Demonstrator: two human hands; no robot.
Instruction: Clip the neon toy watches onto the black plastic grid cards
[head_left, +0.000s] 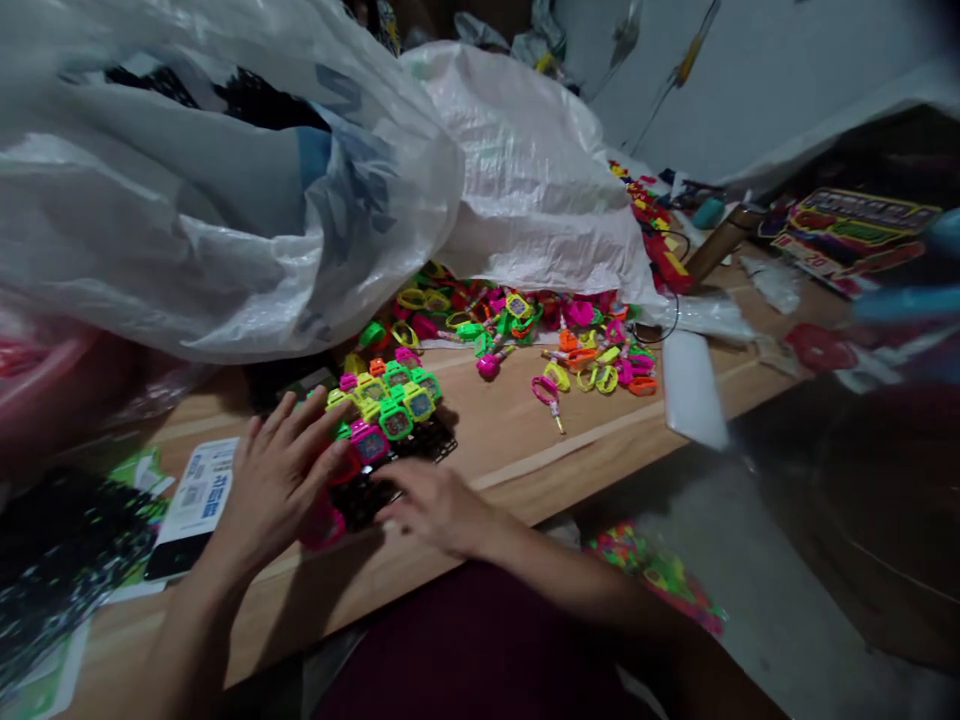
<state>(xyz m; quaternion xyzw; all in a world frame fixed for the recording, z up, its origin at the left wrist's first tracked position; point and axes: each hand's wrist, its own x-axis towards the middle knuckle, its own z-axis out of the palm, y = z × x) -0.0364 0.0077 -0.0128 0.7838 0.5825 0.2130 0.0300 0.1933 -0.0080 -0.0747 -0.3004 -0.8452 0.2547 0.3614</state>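
The left hand point(281, 478) is spread against a heap of neon toy watches point(390, 405) on a black plastic rack point(431, 440), and the open right hand point(439, 508) rests on the rack. More toy watches point(480, 330) lie across the wooden worktop point(480, 450), their far edge under a white woven sack point(525, 170), while a bulging plastic bag point(225, 210) overhangs the left side.

toy watches point(390, 405) on wooden table point(517, 450), plastic sacks point(225, 200) behind

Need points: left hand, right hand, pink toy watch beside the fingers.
Left hand point(279, 482): head view, back of hand.
Right hand point(439, 507): head view, back of hand.
Pink toy watch point(369, 445): head view, watch face.
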